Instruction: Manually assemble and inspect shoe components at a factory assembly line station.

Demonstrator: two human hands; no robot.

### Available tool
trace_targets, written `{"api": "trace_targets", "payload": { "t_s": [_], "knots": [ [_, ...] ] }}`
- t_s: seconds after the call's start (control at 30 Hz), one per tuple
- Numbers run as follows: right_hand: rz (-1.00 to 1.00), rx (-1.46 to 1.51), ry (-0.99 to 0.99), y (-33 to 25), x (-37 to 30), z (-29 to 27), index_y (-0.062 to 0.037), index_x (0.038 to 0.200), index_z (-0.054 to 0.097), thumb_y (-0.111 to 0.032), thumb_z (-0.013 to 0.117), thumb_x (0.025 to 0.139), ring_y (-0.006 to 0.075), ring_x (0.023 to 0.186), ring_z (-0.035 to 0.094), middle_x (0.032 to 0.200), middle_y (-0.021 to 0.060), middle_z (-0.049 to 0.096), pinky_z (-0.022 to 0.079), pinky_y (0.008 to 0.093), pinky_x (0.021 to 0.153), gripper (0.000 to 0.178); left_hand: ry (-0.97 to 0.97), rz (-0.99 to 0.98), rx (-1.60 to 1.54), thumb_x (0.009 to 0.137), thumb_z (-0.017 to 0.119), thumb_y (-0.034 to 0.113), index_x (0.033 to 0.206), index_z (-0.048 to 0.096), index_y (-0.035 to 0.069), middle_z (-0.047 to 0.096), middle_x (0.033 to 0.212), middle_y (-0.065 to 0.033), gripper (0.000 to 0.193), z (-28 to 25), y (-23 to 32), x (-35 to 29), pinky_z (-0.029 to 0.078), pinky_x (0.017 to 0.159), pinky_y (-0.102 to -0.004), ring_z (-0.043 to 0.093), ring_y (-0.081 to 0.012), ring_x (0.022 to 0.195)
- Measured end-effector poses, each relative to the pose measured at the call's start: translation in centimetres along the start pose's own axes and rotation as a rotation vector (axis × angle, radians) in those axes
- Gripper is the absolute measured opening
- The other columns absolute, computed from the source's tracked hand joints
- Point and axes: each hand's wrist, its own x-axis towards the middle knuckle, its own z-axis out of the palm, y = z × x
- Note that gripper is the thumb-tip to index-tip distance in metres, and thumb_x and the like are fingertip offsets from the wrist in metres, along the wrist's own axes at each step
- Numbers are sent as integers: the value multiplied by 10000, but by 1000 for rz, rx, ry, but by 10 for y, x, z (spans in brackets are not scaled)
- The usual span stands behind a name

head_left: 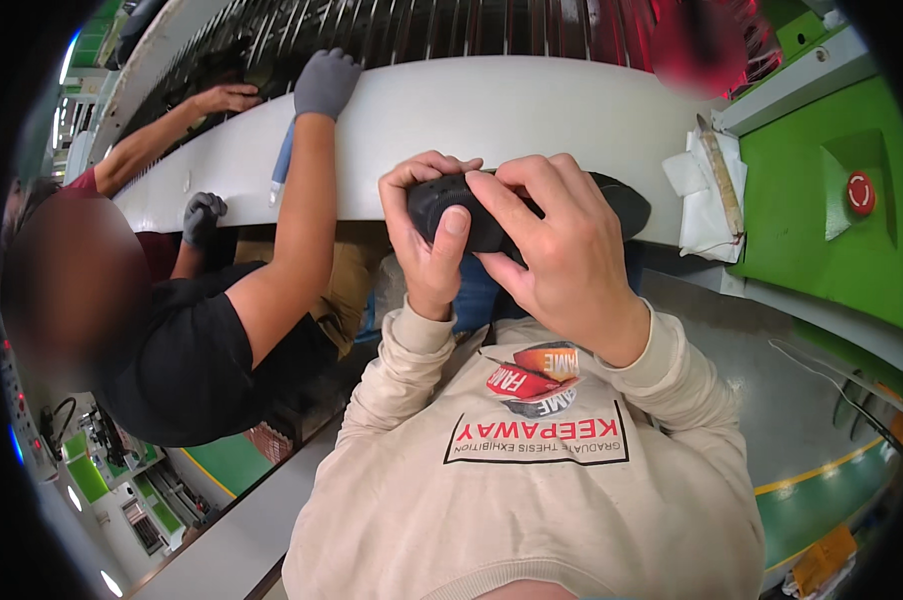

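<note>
"Black shoe [484, 230], by its shape: where is it, and who has it?"

"Both hands hold it, above the near edge of the white counter [512, 120]. The left hand [422, 230] curls around one end, thumb on the near side; the right hand [567, 235] arches over the middle, fingers bent onto it. The other end sticks out past the right hand."

"How much room around it?"

"Beyond the shoe, a broad strip of white surface runs to the metal rods [427, 35] along the far edge. On the right the gap is narrower, up to some white paper [684, 182] with a long slim tool [720, 175] lying on it."

"And past that?"

"A green machine panel [812, 150] with a red push button [860, 193] bounds that side."

"What's in the way on the left?"

"A co-worker's forearm [310, 190] crosses the counter, its grey-gloved hand [327, 85] at the far edge. A blue tool [284, 160] shows beside that arm. Farther left, another person's bare hand [230, 98] reaches toward the rods."
</note>
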Motion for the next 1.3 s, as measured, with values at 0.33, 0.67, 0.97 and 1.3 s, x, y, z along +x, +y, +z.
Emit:
{"api": "trace_targets", "payload": {
  "t_s": [0.33, 0.67, 0.97, 1.3],
  "knots": [
    [-29, -32, -153, -5, -20, 1, -30, 1260, 740, -77, 922, 623, 286, 1039, 624, 1165, 57, 647, 498, 427, 825, 663, 77, 62, 71, 1007, 727, 473, 1302, 542, -19, 586, 1286, -206, 603, 2, -15, -38, 504, 1191, -655, 601, -319, 1232],
    [25, 58, -217, -5, -18, -11, -69, 1206, 781, -155, 930, 714, 275, 1013, 633, 1120, 45, 669, 476, 429, 864, 522, 115, 71, 74, 997, 733, 448, 1273, 545, -19, 570, 1297, -215, 574, 3, -15, -49, 500, 1188, -676, 597, -343, 1233],
    [97, 164, -274, 22, -10, -18, -85, 1014, 727, -200, 949, 807, 288, 1042, 628, 1087, 53, 689, 454, 407, 942, 325, 125, 142, 49, 1001, 776, 405, 1305, 526, -19, 547, 1306, -220, 578, 5, -25, -56, 513, 1182, -630, 611, -339, 1220],
    [263, 242, -360, 27, 10, -18, -73, 1016, 635, -193, 957, 768, 301, 961, 628, 976, 76, 636, 491, 403, 913, 424, 137, 154, 97, 1016, 772, 395, 1276, 533, -26, 561, 1276, -215, 549, 7, -19, -51, 532, 1158, -636, 629, -342, 1199]
  ]
}}
